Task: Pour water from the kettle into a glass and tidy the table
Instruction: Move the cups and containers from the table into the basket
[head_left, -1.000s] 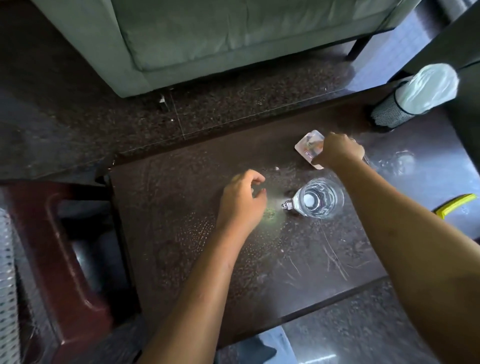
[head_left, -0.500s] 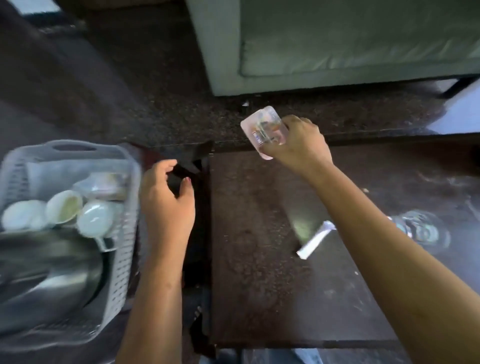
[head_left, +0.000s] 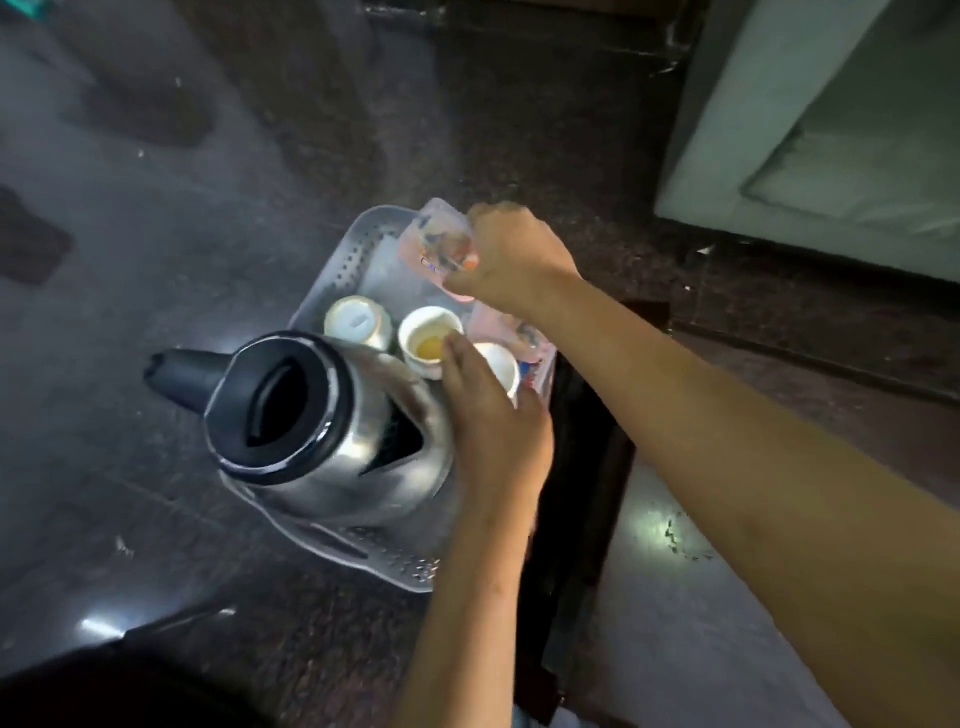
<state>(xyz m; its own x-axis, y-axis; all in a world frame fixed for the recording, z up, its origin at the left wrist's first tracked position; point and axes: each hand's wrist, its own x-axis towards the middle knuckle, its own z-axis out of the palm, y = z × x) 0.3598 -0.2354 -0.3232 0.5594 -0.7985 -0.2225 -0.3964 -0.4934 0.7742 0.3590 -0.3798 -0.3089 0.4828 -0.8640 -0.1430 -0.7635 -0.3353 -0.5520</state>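
Note:
A steel kettle (head_left: 322, 415) with a black lid and handle stands in a grey plastic basket (head_left: 363, 234) on the floor. My right hand (head_left: 511, 260) holds a clear plastic packet (head_left: 439, 239) over the basket's far end. My left hand (head_left: 493, 431) reaches over the basket beside the kettle, holding nothing, with its fingertips at the rim of a white cup (head_left: 428, 338) that has yellow liquid in it. The glass of water is out of view.
In the basket, an overturned white cup (head_left: 358, 322) sits left of the yellow-filled cup, another white cup (head_left: 501, 366) sits right of it, and a pink packet (head_left: 498, 325) lies behind. A dark wooden edge (head_left: 582, 441) runs right of the basket. A green sofa (head_left: 831, 130) stands at upper right.
My view swung left from the table to the basket on the floor. My right hand carried the packet from the table to above the basket, and my left hand moved over the cups.

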